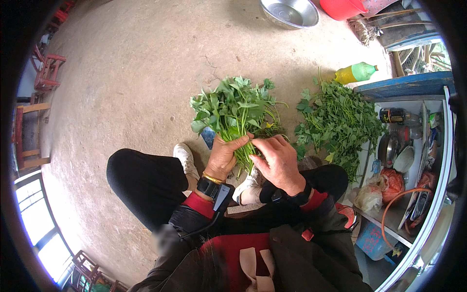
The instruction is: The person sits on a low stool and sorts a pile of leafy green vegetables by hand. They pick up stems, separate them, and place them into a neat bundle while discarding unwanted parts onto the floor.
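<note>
My left hand (223, 155) is closed around the stems of a bunch of leafy greens (233, 106), whose leaves fan out away from me. Against the lower stems on the right rests my right hand (279, 162), its thumb and forefinger at the stems. Whether those fingers pinch a single stem cannot be told. A large heap of similar leafy greens (339, 120) lies to the right, partly against an open cabinet. More stems and a small yellow leaf show behind the held bunch. A blue printed piece (208, 137) lies partly hidden under the leaves.
A metal basin (290, 14) and a red plastic tub (341, 8) stand at the far side. Near the heap lies a green and yellow bottle (355, 73). The white-framed cabinet (446, 146) at right holds bottles, bowls and plastic bags. Wooden chairs (51, 73) line the left.
</note>
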`<state>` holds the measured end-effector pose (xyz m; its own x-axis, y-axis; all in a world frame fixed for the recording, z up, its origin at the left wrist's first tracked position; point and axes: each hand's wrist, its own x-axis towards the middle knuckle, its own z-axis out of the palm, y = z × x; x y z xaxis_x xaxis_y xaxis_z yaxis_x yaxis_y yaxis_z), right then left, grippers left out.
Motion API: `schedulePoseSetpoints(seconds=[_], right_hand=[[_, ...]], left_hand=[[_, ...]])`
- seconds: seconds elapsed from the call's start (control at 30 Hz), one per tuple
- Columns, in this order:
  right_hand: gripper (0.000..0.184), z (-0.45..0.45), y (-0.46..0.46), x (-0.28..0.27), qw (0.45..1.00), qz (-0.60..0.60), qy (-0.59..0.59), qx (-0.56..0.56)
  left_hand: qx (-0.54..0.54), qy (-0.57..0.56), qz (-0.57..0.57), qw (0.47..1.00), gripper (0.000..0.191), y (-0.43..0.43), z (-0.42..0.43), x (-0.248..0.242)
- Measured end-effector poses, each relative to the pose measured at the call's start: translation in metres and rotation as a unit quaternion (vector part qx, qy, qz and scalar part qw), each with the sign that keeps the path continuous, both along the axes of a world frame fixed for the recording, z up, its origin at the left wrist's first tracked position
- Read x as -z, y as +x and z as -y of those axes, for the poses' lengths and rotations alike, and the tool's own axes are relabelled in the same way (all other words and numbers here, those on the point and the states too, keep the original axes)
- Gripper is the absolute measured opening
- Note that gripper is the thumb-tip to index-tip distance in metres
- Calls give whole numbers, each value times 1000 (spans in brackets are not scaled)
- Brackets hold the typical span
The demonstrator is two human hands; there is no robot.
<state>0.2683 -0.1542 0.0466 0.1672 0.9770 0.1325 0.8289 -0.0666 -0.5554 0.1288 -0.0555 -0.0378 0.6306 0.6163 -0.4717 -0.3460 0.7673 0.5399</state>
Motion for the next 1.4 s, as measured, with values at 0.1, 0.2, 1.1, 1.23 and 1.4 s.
schedulePoseSetpoints(seconds=[0.1,0.2,1.1,1.23,1.4], right_hand=[[29,3,-2,8,986,-152,-32,65],[27,2,2,19,992,-103,-27,68],[11,8,-8,44,994,-30,-57,84],[16,3,-13,60,992,-28,-32,119],[12,-9,6,101,938,-200,-29,282]], left_hand=[[-18,7,15,1000,32,1,0,-2],[16,45,-13,999,36,2,0,-4],[5,47,-80,996,33,3,11,8],[-58,73,-101,991,30,8,15,12],[-100,99,-81,987,36,3,9,7]])
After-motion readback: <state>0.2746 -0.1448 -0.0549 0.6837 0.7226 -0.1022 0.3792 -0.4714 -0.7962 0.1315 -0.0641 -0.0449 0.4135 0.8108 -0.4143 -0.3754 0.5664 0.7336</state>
